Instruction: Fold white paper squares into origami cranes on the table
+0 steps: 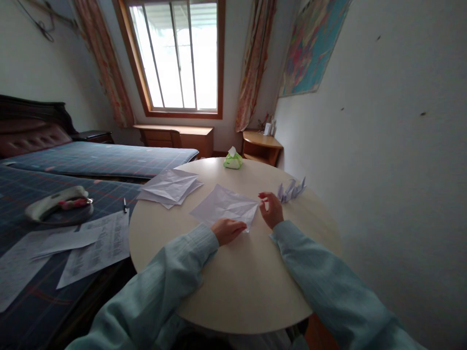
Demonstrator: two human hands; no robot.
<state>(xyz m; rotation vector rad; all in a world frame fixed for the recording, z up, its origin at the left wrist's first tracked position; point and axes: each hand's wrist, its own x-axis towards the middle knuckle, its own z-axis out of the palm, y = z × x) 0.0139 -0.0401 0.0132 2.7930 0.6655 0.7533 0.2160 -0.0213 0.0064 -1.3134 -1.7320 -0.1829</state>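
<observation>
A creased white sheet of paper (228,206) lies at an angle on the round, cream-coloured table (244,287). My left hand (229,230) is on the sheet's near edge, its fingers together and pointing right; the thumb is hidden. Close to the sheet's right corner is my right hand (272,210), fingers curved and a gap showing between thumb and forefinger. Just beyond it stand several small folded paper pieces (291,190) in a cluster. More creased sheets (171,185) are stacked on the table's left side.
A green tissue pack (232,159) stands at the table's far edge. On the left, a bed (109,194) holds printed sheets (98,245), a pen (124,205) and a pale curved object (58,204). The wall (394,170) rises along the right.
</observation>
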